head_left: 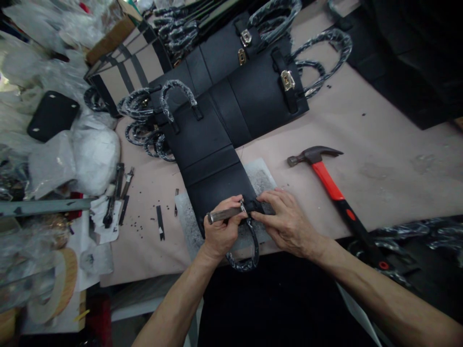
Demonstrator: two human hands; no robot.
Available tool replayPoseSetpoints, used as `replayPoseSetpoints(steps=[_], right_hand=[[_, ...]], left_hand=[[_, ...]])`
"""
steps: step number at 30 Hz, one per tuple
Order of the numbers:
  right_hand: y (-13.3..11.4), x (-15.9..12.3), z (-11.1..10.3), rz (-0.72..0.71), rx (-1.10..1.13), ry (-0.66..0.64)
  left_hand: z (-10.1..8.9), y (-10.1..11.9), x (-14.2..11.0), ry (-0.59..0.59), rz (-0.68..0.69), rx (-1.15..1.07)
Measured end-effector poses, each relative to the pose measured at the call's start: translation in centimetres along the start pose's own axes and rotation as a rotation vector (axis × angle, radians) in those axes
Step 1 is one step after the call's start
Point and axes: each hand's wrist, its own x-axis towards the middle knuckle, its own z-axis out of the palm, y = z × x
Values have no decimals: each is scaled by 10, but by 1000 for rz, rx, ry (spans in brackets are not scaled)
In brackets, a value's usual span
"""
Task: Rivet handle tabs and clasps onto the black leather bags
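My left hand [221, 235] is closed round a metal rod like a punch [221, 215], tilted over the near edge of a black bag panel [217, 176]. A small shiny metal piece sits at the rod's lower end; its details are too small to make out. My right hand [287, 221] pinches a short black strap [265, 208] beside it with thumb and fingers. Below my hands hangs a plastic-wrapped handle [243, 266] of the panel. Under the panel lies a grey speckled slab [260, 173].
A claw hammer [327, 180] with a red and black handle lies to the right. More black bag panels [267, 96] with gold locks lie behind. At left are a forked black strip [160, 222], several tools [126, 183], plastic bags [96, 154] and a tape roll [67, 279].
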Motion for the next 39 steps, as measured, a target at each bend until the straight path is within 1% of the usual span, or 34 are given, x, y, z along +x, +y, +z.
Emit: replayPoseSetpoints(steps=[2, 9, 13, 18, 24, 28, 32, 39], right_hand=[[0, 0, 0, -3, 1, 4], [-2, 1, -3, 22, 34, -2], [-3, 2, -4, 23, 44, 14], [-2, 1, -2, 7, 30, 11], [-2, 0, 0, 15, 52, 43], [-3, 0, 0, 29, 56, 38], [-3, 1, -1, 28, 58, 46], [-3, 1, -1, 47, 83, 67]], left_hand=[[1, 0, -1, -3, 31, 15], [4, 0, -3, 4, 76, 106], [5, -1, -4, 3, 133, 174], [8, 0, -7, -31, 219, 195], [9, 1, -8, 12, 185, 223], [9, 0, -6, -4, 157, 229], [10, 1, -2, -13, 171, 222], [12, 6, 5, -83, 122, 222]])
